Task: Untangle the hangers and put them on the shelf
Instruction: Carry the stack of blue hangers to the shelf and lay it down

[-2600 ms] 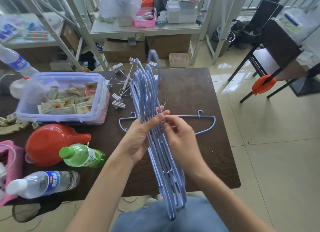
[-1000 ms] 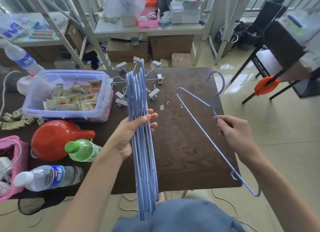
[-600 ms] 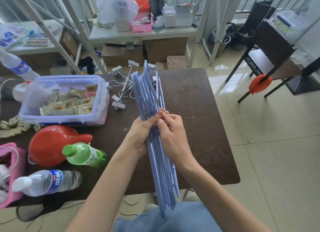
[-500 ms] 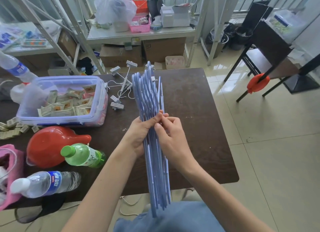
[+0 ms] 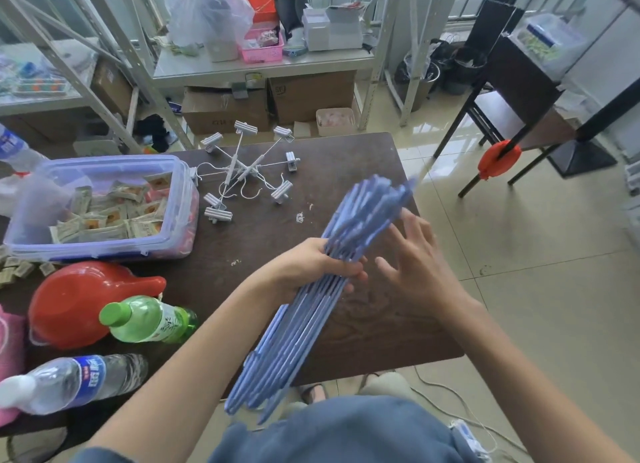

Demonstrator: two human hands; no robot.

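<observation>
White clip hanger [image 5: 242, 172] nr bundle [image 5: 322, 289]

1. A dark brown table [image 5: 346, 172] carries the things; pale crumbs speckle its middle.
2. At its left side stands a clear tub [image 5: 104, 248] filled with small packets.
3. Just right of the tub lies a white clip hanger [image 5: 242, 172], its arms spread.
4. In front of the tub rests a red jug [image 5: 76, 303], a green bottle [image 5: 149, 320] lying against it.
5. A water bottle [image 5: 76, 383] lies on its side near the front edge.
6. Loose packets [image 5: 20, 272] sit along the left edge, by a pink basket [image 5: 10, 345].
</observation>
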